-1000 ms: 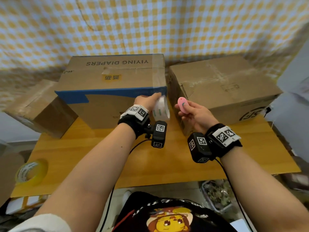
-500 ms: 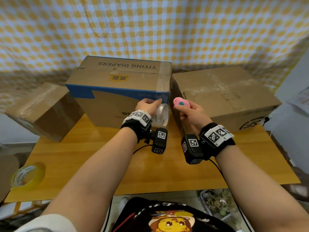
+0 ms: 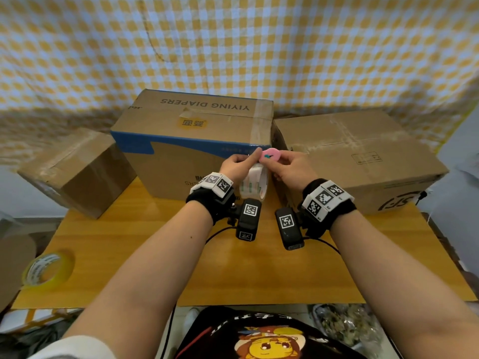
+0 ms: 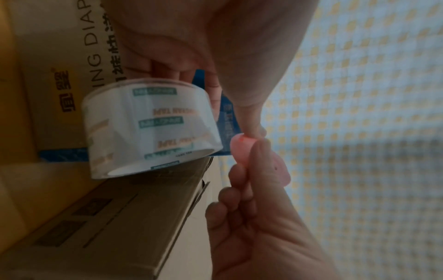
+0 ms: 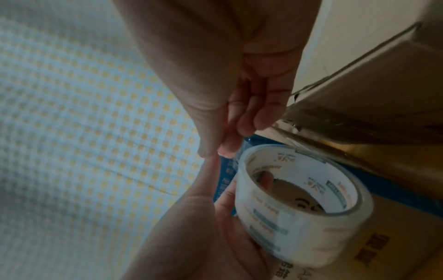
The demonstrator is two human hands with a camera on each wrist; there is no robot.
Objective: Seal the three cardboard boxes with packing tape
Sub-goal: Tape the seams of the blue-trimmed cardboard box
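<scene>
Three cardboard boxes stand at the back of the table: a small one (image 3: pixel 75 172) on the left, a diaper box (image 3: pixel 194 130) in the middle and a wide one (image 3: pixel 357 151) on the right. A clear tape strip (image 3: pixel 259 123) crosses the diaper box's top near its right end. My left hand (image 3: pixel 246 161) grips a clear tape roll (image 3: pixel 255 183) (image 4: pixel 151 128) (image 5: pixel 299 199) just below that box's front top edge. My right hand (image 3: pixel 278 160) pinches a small pink cutter (image 3: pixel 270 154) (image 4: pixel 242 149) against the left thumb tip, between the two boxes.
A yellow tape roll (image 3: pixel 48 270) lies near the left front corner of the wooden table (image 3: pixel 259 275). A checked yellow and white cloth (image 3: pixel 233 47) hangs behind the boxes. Bare tabletop lies in front of the boxes, beneath my forearms.
Both hands have risen toward the diaper box's front top edge and closed together. The pink cutter has moved left until it meets the left thumb above the roll.
</scene>
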